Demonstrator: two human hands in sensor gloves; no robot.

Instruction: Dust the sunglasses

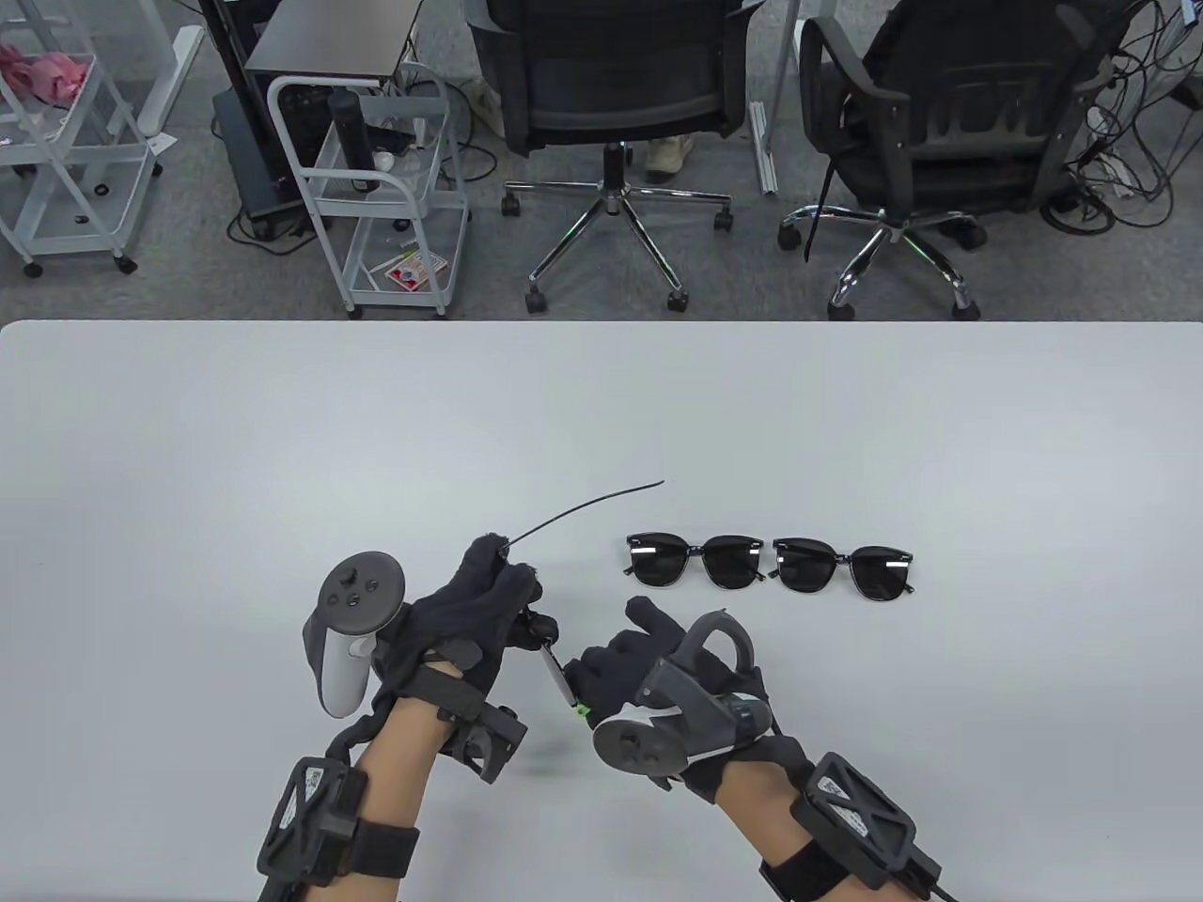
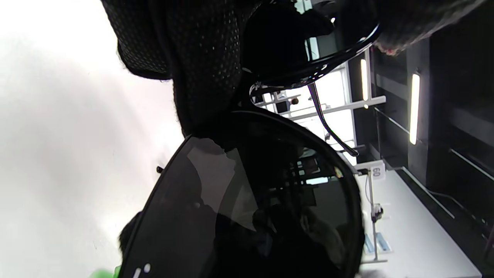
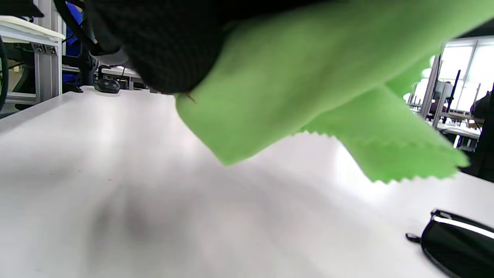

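A pale grey, matte table [image 1: 282, 423] takes up the near half of the room; beyond its far edge there is grey carpet, two black mesh office chairs [image 1: 616, 85] on chromed star bases, a white wire trolley [image 1: 395, 216] and a tangle of cables [image 1: 1142, 141] at the right. Above the table's near edge, the left hand [image 1: 470, 620] grips a pair of dark sunglasses [image 1: 554, 672], turned nearly edge-on in the table view, with one thin temple arm [image 1: 583, 507] sticking out long and slightly curved toward the far right. The right hand [image 1: 630, 667], just beside it, pinches a bright green cloth [image 3: 308, 85] with pinked edges against the frame. Two more glossy black-framed sunglasses [image 1: 695, 561] lie lenses-up end to end, their row running left to right, near the right hand.
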